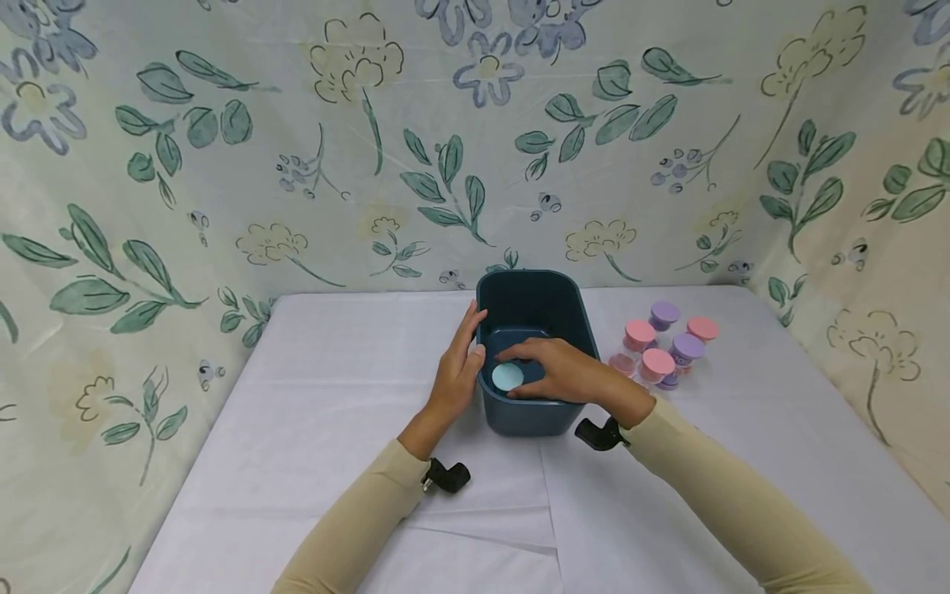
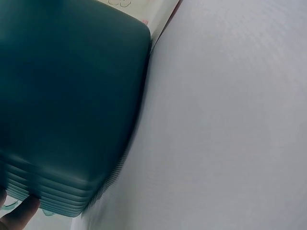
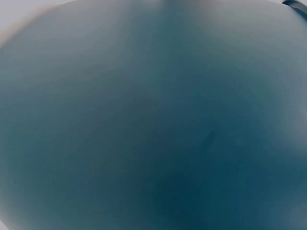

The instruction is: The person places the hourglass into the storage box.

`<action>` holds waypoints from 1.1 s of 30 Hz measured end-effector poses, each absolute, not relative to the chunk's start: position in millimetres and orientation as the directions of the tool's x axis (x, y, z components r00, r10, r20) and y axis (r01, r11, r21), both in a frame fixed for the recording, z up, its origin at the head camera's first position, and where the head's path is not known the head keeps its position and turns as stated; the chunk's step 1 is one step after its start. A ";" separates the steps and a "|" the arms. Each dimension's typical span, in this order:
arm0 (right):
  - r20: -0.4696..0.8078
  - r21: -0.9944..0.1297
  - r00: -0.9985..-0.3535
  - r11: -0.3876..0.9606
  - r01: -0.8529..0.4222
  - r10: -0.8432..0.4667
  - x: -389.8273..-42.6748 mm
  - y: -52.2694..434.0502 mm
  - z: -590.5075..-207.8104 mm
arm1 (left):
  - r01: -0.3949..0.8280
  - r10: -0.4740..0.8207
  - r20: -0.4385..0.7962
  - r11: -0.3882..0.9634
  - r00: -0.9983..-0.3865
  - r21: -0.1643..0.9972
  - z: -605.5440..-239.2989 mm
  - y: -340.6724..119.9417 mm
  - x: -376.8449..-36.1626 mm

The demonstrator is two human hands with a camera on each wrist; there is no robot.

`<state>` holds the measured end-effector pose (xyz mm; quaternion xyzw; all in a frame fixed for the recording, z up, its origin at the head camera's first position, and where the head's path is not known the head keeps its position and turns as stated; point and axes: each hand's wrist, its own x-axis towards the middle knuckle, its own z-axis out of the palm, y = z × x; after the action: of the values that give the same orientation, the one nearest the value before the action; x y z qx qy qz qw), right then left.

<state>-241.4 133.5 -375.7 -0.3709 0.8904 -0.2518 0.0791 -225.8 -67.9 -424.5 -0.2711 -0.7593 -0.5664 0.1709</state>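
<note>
A deep dark teal bin [image 1: 534,419] stands on the table, its mouth facing up. My left hand [image 1: 454,371] rests along the bin's left side, fingers straight, with fingertips at the rim; in the left wrist view a fingertip [image 2: 23,213] touches the ridged band of the bin. My right hand [image 1: 560,369] reaches over the right wall into the bin. Its thumb and fingers grip a round light blue lid [image 1: 508,377] from either side, near the bin's left front corner. Whatever lies under that lid is hidden. Blurred teal bin wall [image 3: 153,115] fills the right wrist view.
To the right of the bin several small clear jars stand close together, some with pink lids [image 1: 657,365], others with purple lids [image 1: 687,348]. A white cloth [image 1: 334,396] covers the table. Behind it hangs a floral curtain [image 1: 445,214].
</note>
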 end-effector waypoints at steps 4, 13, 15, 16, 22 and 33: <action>0.059 -0.514 -0.719 0.597 -0.617 -0.692 -241.0 134.4 -375.6 | 0.614 0.220 0.575 0.202 -0.788 0.763 -424.8 -68.5 -226.3; 0.119 -0.534 -0.733 0.579 -0.616 -0.670 -243.2 141.2 -373.4 | 0.614 0.225 0.575 0.190 -0.787 0.766 -427.0 -67.9 -229.4; 0.127 -0.539 -0.731 0.572 -0.618 -0.670 -244.1 141.7 -373.4 | 0.609 0.222 0.571 0.194 -0.791 0.769 -427.3 -68.4 -229.5; 0.132 -0.542 -0.731 0.568 -0.619 -0.670 -244.5 142.0 -373.3 | 0.608 0.221 0.570 0.195 -0.791 0.769 -427.4 -68.7 -229.4; 0.173 -0.564 -0.741 0.552 -0.614 -0.648 -245.2 146.6 -370.6 | 0.602 0.222 0.562 0.217 -0.797 0.768 -426.0 -69.4 -228.2; 0.208 -0.637 -0.784 0.527 -0.562 -0.584 -244.1 163.2 -358.6 | 0.597 0.215 0.558 0.220 -0.801 0.772 -425.3 -68.0 -226.4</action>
<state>-244.1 163.2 -358.6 -0.3279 0.8737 -0.3589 0.0157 -226.4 -68.0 -425.3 -0.2662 -0.7624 -0.5651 0.1688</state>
